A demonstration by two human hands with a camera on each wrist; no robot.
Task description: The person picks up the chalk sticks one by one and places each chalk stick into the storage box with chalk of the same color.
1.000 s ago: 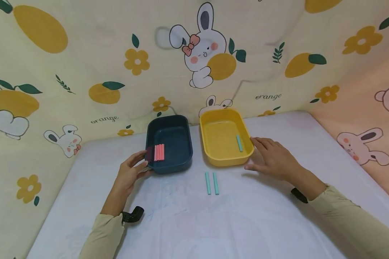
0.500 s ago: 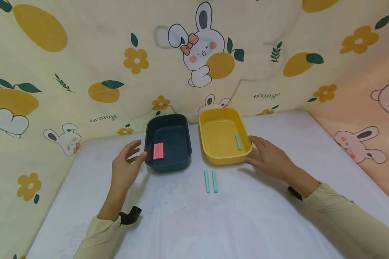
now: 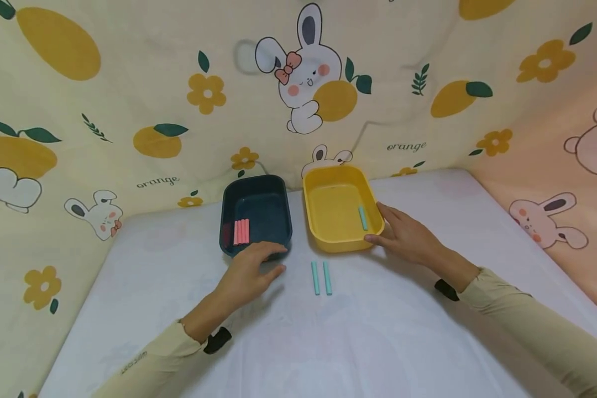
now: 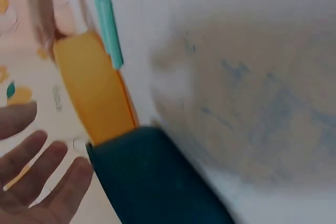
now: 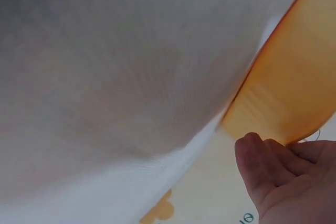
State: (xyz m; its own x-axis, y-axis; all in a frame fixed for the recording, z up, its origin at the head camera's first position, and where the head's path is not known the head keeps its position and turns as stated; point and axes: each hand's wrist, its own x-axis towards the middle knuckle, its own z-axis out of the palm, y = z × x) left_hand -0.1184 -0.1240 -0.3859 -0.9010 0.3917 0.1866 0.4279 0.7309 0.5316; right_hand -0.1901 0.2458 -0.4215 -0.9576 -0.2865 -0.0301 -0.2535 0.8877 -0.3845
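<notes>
Near the front right corner of the dark blue tray (image 3: 256, 199), my left hand (image 3: 246, 279) hovers with fingers spread and holds nothing. Several pink chalk sticks (image 3: 241, 231) lie side by side in that tray. My right hand (image 3: 410, 237) grips the front right corner of the yellow tray (image 3: 330, 213), thumb at the front and fingers along the right side. One teal chalk stick (image 3: 362, 218) lies inside the yellow tray. Two more teal sticks (image 3: 327, 278) lie parallel on the table in front of it. In the right wrist view, fingertips (image 5: 252, 142) meet the yellow tray's wall (image 5: 283, 77).
The white table (image 3: 298, 342) runs back to a patterned cloth wall (image 3: 129, 83), with both trays standing close to it. A second cloth side (image 3: 567, 166) borders the table on the right.
My left hand has left the dark tray's left side and swung right, round to its front. My right thumb has come in against the yellow tray's front rim. The chalk sticks stay in place.
</notes>
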